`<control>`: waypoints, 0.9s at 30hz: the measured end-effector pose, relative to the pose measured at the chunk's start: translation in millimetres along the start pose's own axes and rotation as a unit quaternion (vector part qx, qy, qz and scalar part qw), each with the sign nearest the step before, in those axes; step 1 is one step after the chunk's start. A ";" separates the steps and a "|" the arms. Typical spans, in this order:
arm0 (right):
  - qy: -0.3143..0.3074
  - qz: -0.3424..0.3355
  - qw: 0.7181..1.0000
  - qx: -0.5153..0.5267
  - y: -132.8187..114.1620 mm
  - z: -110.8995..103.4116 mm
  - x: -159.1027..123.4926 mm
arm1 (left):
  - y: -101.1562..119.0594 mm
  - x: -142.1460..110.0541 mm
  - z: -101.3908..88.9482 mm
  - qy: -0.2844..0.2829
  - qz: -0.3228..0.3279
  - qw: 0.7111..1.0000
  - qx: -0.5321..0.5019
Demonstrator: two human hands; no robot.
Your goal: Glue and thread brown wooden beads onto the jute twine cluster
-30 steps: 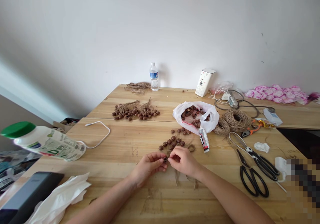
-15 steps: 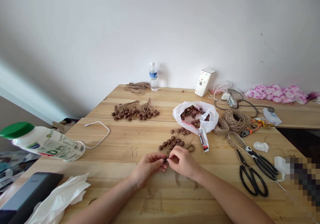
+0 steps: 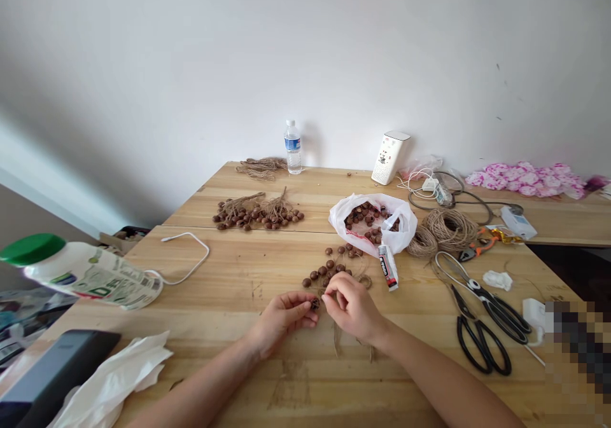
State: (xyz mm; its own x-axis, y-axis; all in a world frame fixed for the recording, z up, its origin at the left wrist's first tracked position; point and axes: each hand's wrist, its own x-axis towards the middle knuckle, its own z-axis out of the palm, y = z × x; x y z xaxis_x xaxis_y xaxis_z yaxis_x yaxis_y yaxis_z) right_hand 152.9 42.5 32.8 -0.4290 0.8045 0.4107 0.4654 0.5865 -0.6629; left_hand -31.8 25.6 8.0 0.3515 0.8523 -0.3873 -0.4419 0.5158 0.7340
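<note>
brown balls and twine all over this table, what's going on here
A person works with both hands over a wooden table. The left hand pinches a small dark brown piece; the right hand is beside it, fingertips pinched, though whether they grip anything is too small to tell. Just beyond lie loose brown balls and a white plastic bag holding more, with a glue tube against it. Bunches of balls on twine lie farther back.
</note>
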 end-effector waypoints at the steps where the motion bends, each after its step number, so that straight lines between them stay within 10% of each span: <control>1: 0.011 -0.001 1.000 0.006 -2.3 -4.5 2.2 | 0.0 -0.1 -0.2 0.000 -0.001 1.000 0.000; 8: 0.117 0.015 0.992 0.047 -28.2 -85.4 11.3 | 0.1 -0.8 -1.5 0.012 -0.018 1.000 0.000; 12: -0.025 0.083 0.996 -0.037 -20.8 -116.6 -5.2 | -0.2 -1.1 -2.0 0.013 -0.022 1.000 -0.002; 17: -0.264 0.142 0.934 -0.196 10.5 -104.8 -39.7 | -0.4 -0.8 -1.1 0.009 -0.019 1.000 -0.004; 27: -0.245 0.113 0.952 -0.142 24.8 -83.0 -51.8 | 0.3 -1.2 2.8 0.014 -0.008 1.000 -0.003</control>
State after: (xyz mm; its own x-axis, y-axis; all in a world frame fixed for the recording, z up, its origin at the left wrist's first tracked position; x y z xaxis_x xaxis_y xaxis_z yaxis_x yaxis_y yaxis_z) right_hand 251.0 23.1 47.1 -0.5699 0.8142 -0.1112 0.7503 0.4604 -0.4744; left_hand -30.0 24.5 10.2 0.3351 0.8462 -0.4144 -0.4416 0.5296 0.7242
